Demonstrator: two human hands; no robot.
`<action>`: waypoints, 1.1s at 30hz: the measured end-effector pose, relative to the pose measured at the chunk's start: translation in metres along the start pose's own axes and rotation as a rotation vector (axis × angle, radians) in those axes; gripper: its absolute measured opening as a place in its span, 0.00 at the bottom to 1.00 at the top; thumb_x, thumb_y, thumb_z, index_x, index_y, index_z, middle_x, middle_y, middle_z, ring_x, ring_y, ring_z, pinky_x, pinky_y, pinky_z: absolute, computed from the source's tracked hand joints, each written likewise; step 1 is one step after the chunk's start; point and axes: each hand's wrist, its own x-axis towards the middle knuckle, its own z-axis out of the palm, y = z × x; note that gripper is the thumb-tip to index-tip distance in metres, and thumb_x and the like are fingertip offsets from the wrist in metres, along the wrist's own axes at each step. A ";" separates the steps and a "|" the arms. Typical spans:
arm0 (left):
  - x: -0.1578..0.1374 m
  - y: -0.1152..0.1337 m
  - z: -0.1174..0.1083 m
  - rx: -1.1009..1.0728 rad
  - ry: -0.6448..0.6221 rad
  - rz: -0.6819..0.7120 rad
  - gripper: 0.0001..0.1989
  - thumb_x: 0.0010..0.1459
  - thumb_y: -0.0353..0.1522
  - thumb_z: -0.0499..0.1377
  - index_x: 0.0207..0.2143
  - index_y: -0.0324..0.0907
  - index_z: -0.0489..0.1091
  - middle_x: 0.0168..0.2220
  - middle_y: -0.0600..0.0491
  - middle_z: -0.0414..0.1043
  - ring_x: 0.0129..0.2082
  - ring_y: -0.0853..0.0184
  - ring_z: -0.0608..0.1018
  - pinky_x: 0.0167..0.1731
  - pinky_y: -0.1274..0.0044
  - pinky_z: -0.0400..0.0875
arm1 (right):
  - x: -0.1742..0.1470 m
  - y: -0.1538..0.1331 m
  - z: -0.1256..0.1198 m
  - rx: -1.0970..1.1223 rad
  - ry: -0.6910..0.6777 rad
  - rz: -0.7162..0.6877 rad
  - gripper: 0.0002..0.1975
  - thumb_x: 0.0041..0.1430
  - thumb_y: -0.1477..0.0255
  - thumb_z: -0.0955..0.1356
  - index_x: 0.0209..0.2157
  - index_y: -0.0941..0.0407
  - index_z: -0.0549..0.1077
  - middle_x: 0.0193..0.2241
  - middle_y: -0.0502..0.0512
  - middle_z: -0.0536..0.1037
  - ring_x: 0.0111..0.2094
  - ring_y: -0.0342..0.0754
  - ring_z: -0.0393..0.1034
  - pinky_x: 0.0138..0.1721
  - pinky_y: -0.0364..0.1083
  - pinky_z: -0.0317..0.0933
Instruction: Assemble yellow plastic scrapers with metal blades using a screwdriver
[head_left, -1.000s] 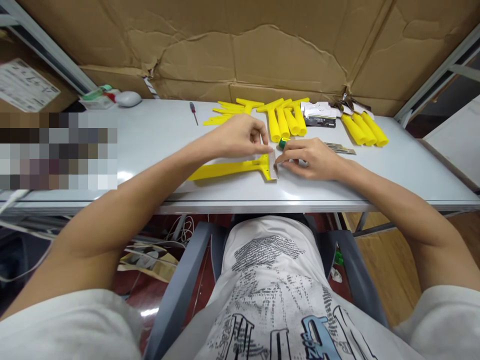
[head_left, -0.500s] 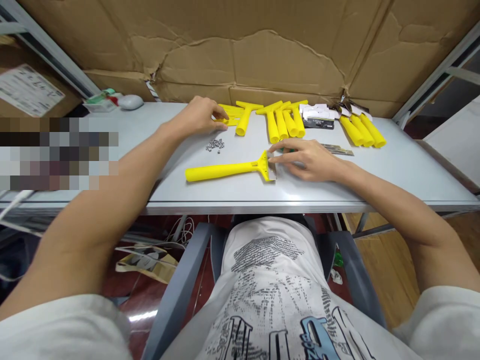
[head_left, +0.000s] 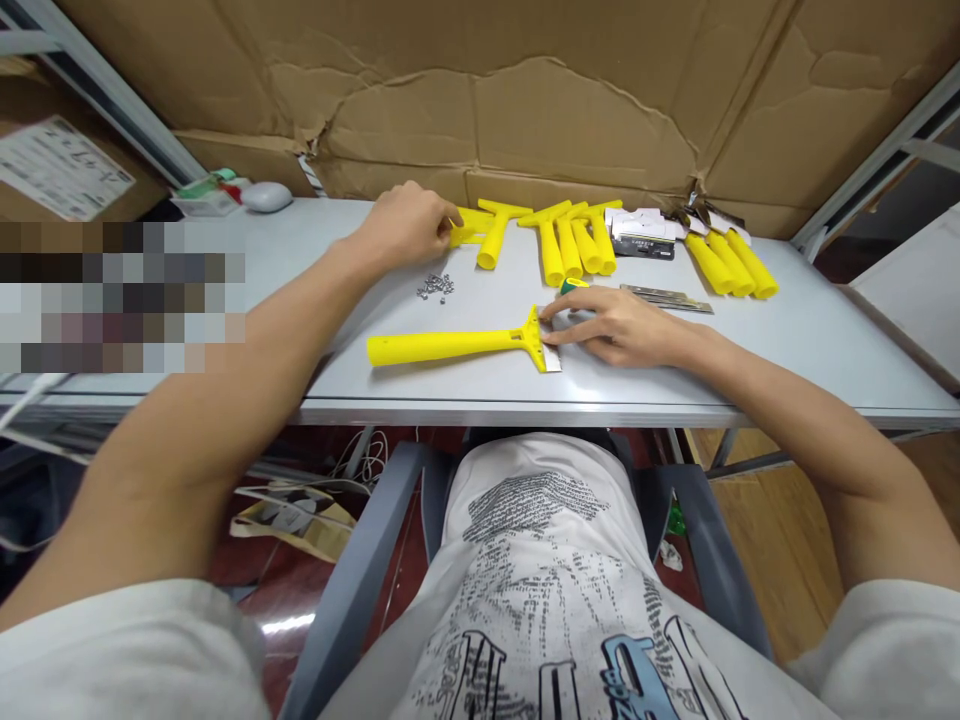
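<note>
A yellow scraper (head_left: 450,346) lies on the table, handle to the left, with a metal blade (head_left: 553,358) at its head. My right hand (head_left: 611,325) rests beside that head, its stretched fingertips touching the blade area. Just behind these fingers shows a green and yellow rounded object (head_left: 574,286), partly hidden. My left hand (head_left: 412,228) reaches to the back of the table, with fingers closed at the edge of some flat yellow plastic pieces (head_left: 472,222). Small metal nuts or screws (head_left: 436,288) lie loose in front of it.
Several yellow scraper handles (head_left: 553,250) lie in a row at the back. Right of them are black-and-white packets (head_left: 643,240), thin metal blades (head_left: 667,299) and yellow handles with covered heads (head_left: 731,265). A grey mouse (head_left: 266,196) sits far left. Cardboard (head_left: 570,120) lines the back.
My left fingers have closed in at the flat yellow pieces. The scraper's head has tilted slightly toward me under my right fingertips, and more of the green and yellow object shows.
</note>
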 end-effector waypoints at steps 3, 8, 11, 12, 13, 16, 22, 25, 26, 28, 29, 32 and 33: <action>0.000 0.015 -0.005 0.251 0.007 -0.101 0.28 0.59 0.62 0.79 0.35 0.52 0.77 0.28 0.60 0.62 0.42 0.61 0.57 0.60 0.64 0.62 | 0.001 0.000 0.002 -0.015 0.036 -0.014 0.30 0.83 0.84 0.66 0.69 0.50 0.93 0.72 0.65 0.88 0.65 0.57 0.89 0.65 0.59 0.87; -0.001 0.060 0.000 -0.203 0.139 -0.113 0.53 0.43 0.58 0.93 0.66 0.57 0.77 0.34 0.67 0.76 0.43 0.64 0.77 0.53 0.59 0.77 | 0.007 -0.002 0.002 -0.001 0.047 -0.061 0.29 0.83 0.85 0.64 0.67 0.51 0.91 0.63 0.62 0.92 0.64 0.58 0.88 0.64 0.60 0.85; -0.009 0.093 0.016 -0.473 0.038 -0.063 0.58 0.40 0.54 0.97 0.69 0.59 0.76 0.37 0.64 0.84 0.40 0.59 0.83 0.44 0.57 0.83 | 0.010 -0.007 -0.002 0.030 0.029 -0.007 0.26 0.84 0.84 0.63 0.65 0.55 0.88 0.60 0.64 0.92 0.62 0.59 0.87 0.65 0.60 0.82; -0.013 0.104 0.022 -0.492 -0.007 -0.040 0.50 0.42 0.55 0.96 0.62 0.55 0.81 0.39 0.60 0.86 0.39 0.60 0.83 0.43 0.56 0.84 | 0.010 -0.008 -0.003 0.050 0.025 0.030 0.24 0.84 0.84 0.63 0.65 0.56 0.86 0.59 0.64 0.92 0.61 0.59 0.87 0.65 0.60 0.81; -0.018 0.114 0.028 -0.486 -0.063 -0.037 0.43 0.42 0.56 0.95 0.52 0.52 0.83 0.39 0.58 0.86 0.38 0.60 0.84 0.41 0.57 0.85 | 0.010 -0.010 -0.004 0.070 0.026 0.067 0.22 0.84 0.83 0.63 0.65 0.56 0.84 0.59 0.65 0.92 0.60 0.59 0.86 0.65 0.59 0.80; -0.031 0.140 0.035 -0.441 -0.171 -0.081 0.31 0.50 0.51 0.92 0.41 0.47 0.81 0.42 0.53 0.89 0.41 0.60 0.86 0.47 0.61 0.87 | 0.010 -0.012 -0.007 0.108 0.035 0.125 0.19 0.84 0.81 0.64 0.66 0.56 0.79 0.60 0.64 0.90 0.59 0.59 0.85 0.64 0.57 0.77; -0.038 0.151 0.020 -0.440 -0.176 -0.167 0.35 0.47 0.49 0.94 0.49 0.52 0.83 0.41 0.57 0.87 0.46 0.58 0.88 0.58 0.59 0.90 | 0.010 -0.013 -0.009 0.078 -0.006 0.132 0.25 0.83 0.81 0.64 0.72 0.55 0.78 0.61 0.64 0.88 0.60 0.61 0.80 0.63 0.59 0.74; -0.038 0.147 0.017 -0.409 -0.251 -0.148 0.31 0.58 0.48 0.89 0.58 0.48 0.88 0.49 0.52 0.87 0.51 0.53 0.93 0.67 0.51 0.93 | 0.011 -0.014 -0.010 0.064 -0.013 0.149 0.28 0.83 0.81 0.64 0.77 0.56 0.77 0.60 0.65 0.89 0.60 0.63 0.80 0.63 0.60 0.74; -0.039 0.147 0.018 -0.403 -0.268 -0.141 0.27 0.60 0.47 0.87 0.57 0.46 0.90 0.51 0.51 0.88 0.52 0.52 0.94 0.67 0.51 0.93 | 0.011 -0.015 -0.010 0.059 -0.018 0.153 0.29 0.83 0.81 0.64 0.78 0.56 0.77 0.60 0.66 0.90 0.60 0.64 0.79 0.63 0.61 0.73; -0.039 0.146 0.019 -0.377 -0.282 -0.127 0.20 0.63 0.46 0.84 0.51 0.46 0.93 0.52 0.49 0.90 0.55 0.48 0.95 0.66 0.53 0.94 | 0.012 -0.017 -0.011 0.048 -0.030 0.156 0.30 0.84 0.81 0.64 0.80 0.58 0.75 0.60 0.65 0.92 0.59 0.65 0.78 0.63 0.62 0.73; -0.040 0.146 0.020 -0.354 -0.281 -0.117 0.17 0.62 0.44 0.84 0.49 0.46 0.94 0.51 0.49 0.91 0.57 0.46 0.95 0.65 0.55 0.94 | 0.013 -0.018 -0.012 0.045 -0.036 0.155 0.31 0.83 0.81 0.64 0.81 0.58 0.74 0.60 0.64 0.93 0.59 0.65 0.77 0.63 0.62 0.73; -0.039 0.145 0.020 -0.281 -0.275 -0.103 0.13 0.61 0.40 0.84 0.46 0.47 0.95 0.46 0.50 0.92 0.59 0.44 0.94 0.65 0.58 0.93 | 0.014 -0.020 -0.012 0.032 -0.037 0.146 0.34 0.83 0.82 0.63 0.83 0.58 0.74 0.60 0.62 0.95 0.58 0.65 0.76 0.62 0.62 0.74; -0.039 0.144 0.019 -0.274 -0.279 -0.108 0.13 0.60 0.39 0.84 0.45 0.46 0.94 0.44 0.49 0.92 0.58 0.45 0.95 0.65 0.58 0.93 | 0.014 -0.021 -0.012 0.027 -0.035 0.146 0.35 0.83 0.82 0.63 0.84 0.58 0.74 0.60 0.62 0.95 0.58 0.64 0.76 0.62 0.62 0.74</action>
